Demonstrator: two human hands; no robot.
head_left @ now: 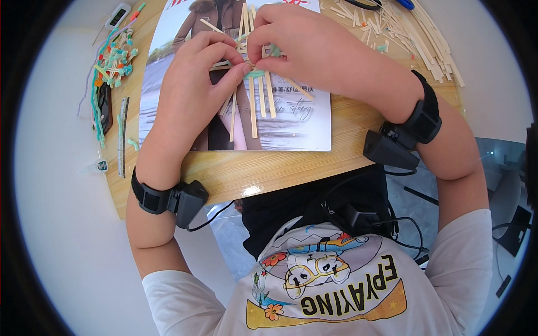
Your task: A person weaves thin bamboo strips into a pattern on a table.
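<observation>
A loose lattice of thin, flat wooden strips [253, 115] lies on a magazine [314, 123], with strips crossing and fanning toward me. Pale green soft strands [256, 73] show among the strips near their crossing. My left hand [196, 84] comes in from the left, its thumb and forefinger pinched at the lattice's middle. My right hand [294, 42] reaches over from the right, thumb and fingers curled together beside the left fingertips. The hands nearly meet there. Whatever lies between the fingertips of either hand is hidden.
More wooden strips [428, 47] are piled at the far right, near a blue-handled tool [404, 3]. At the left lie a cluster of coloured soft pieces [116, 59], a ruler [123, 137], a small white digital device [118, 15] and a small bottle [94, 167]. The wooden table's edge [263, 187] is near my body.
</observation>
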